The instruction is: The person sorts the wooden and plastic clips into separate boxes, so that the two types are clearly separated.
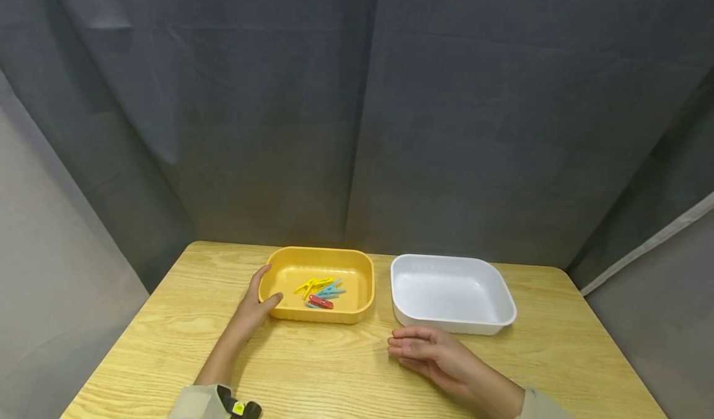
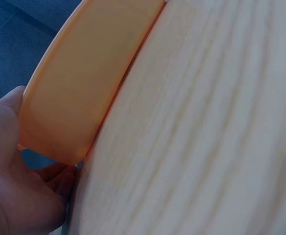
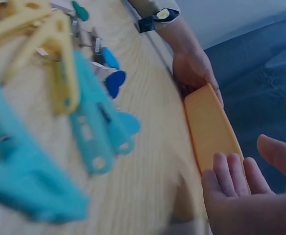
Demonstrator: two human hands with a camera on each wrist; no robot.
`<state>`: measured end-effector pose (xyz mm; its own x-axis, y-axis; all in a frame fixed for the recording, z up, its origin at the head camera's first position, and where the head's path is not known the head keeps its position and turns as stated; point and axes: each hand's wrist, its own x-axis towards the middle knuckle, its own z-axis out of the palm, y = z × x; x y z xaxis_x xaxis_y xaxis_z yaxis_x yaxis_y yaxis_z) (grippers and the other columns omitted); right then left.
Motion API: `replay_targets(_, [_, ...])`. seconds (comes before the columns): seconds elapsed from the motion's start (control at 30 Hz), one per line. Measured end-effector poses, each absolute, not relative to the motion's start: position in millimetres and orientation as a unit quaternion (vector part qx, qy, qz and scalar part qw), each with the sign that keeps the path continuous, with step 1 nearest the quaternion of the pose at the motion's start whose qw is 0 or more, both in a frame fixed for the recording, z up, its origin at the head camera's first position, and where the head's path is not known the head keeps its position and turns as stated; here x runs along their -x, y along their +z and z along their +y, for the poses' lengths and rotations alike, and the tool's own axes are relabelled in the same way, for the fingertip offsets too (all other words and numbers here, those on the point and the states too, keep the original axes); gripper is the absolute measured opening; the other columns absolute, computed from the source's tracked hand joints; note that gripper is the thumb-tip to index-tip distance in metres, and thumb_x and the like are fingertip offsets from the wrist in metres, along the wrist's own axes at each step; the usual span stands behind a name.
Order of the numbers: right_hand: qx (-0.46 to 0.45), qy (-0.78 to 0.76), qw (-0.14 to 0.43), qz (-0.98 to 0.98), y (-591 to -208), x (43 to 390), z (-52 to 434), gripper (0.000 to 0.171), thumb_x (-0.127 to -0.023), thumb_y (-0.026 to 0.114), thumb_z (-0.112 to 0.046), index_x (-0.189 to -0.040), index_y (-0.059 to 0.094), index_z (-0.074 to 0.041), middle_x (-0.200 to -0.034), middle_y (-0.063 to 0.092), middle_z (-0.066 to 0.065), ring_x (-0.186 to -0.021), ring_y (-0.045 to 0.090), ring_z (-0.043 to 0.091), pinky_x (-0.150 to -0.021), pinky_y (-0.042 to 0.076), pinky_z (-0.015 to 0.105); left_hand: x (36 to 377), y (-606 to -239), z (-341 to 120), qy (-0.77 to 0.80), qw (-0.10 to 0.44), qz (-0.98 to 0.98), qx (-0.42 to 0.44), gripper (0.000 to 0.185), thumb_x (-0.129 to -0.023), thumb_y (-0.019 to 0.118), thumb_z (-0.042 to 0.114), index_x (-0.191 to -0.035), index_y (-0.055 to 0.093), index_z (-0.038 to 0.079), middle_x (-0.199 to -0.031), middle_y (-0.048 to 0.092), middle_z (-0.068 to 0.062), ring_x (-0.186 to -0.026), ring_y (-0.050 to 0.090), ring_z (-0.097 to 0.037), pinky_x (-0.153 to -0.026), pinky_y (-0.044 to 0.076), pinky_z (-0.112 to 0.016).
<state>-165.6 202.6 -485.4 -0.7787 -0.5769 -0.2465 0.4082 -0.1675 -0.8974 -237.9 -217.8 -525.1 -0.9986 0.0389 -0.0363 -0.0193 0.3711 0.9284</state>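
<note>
A yellow tray sits on the wooden table and holds several clothes pegs, yellow, blue and red. My left hand grips the tray's near left corner, thumb over the front wall and fingers along the left side. In the left wrist view the palm cups that corner of the tray. My right hand rests on the table with straight fingers and holds nothing, just in front of an empty white tray. The right wrist view shows its fingers near the yellow tray.
Blurred blue and yellow pegs fill the left of the right wrist view, very close to the camera. A dark grey curtain hangs behind and beside the table. The two trays stand side by side at the table's far edge.
</note>
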Motion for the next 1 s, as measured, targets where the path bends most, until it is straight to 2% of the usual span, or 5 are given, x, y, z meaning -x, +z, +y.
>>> replay_targets(0.13, [0.082, -0.760, 0.345, 0.544, -490.3, 156.0, 215.5, 0.045, -0.104, 0.058, -0.007, -0.144, 0.047, 0.011, -0.142, 0.060, 0.018, -0.130, 0.061, 0.025, -0.109, 0.048, 0.034, 238.0, -527.4, -217.8, 0.558, 0.030, 0.829, 0.002, 0.080, -0.101, 0.062, 0.031, -0.164, 0.013, 0.032, -0.168, 0.017, -0.024, -0.110, 0.062, -0.043, -0.085, 0.055, -0.053])
replay_targets(0.23, [0.086, -0.759, 0.364, 0.533, -494.1, 150.1, 223.1, 0.042, -0.105, 0.055, -0.006, -0.144, 0.047, 0.010, -0.142, 0.061, 0.018, -0.131, 0.061, 0.027, -0.109, 0.048, 0.035, 237.5, -528.5, -217.9, 0.563, 0.038, 0.826, 0.009, 0.080, -0.101, 0.063, 0.031, -0.164, 0.013, 0.035, -0.162, 0.026, -0.025, -0.058, 0.043, -0.020, -0.051, 0.039, -0.028])
replay_targets(0.57, [0.098, -0.718, 0.408, 0.555, -499.7, 138.9, 247.8, 0.042, -0.107, 0.052, -0.007, -0.144, 0.046, 0.010, -0.143, 0.059, 0.021, -0.131, 0.060, 0.025, -0.107, 0.049, 0.034, 238.4, -529.9, -217.0, 0.551, 0.026, 0.834, 0.011, 0.078, -0.101, 0.063, 0.031, -0.163, 0.016, 0.034, -0.164, 0.025, -0.024, -0.085, 0.051, -0.030, -0.062, 0.043, -0.033])
replay_targets(0.8, [0.097, -0.668, 0.408, 0.614, -501.7, 131.8, 264.7, 0.042, -0.107, 0.054, -0.014, -0.142, 0.050, 0.009, -0.141, 0.061, 0.021, -0.129, 0.062, 0.025, -0.103, 0.053, 0.033, 238.3, -528.6, -215.3, 0.565, 0.027, 0.824, 0.000, 0.078, -0.102, 0.062, 0.030, -0.164, 0.015, 0.031, -0.172, 0.008, -0.020, -0.151, 0.020, -0.050, -0.113, 0.028, -0.071])
replay_targets(1.0, [0.120, -0.667, 0.409, 0.612, -507.9, 125.4, 278.2, 0.035, -0.106, 0.056, -0.010, -0.136, 0.057, 0.008, -0.134, 0.066, 0.016, -0.122, 0.065, 0.021, -0.100, 0.054, 0.029, 238.8, -528.1, -213.4, 0.572, 0.029, 0.820, 0.004, 0.079, -0.101, 0.063, 0.031, -0.164, 0.015, 0.033, -0.163, 0.027, -0.026, -0.088, 0.063, -0.031, -0.074, 0.054, -0.042])
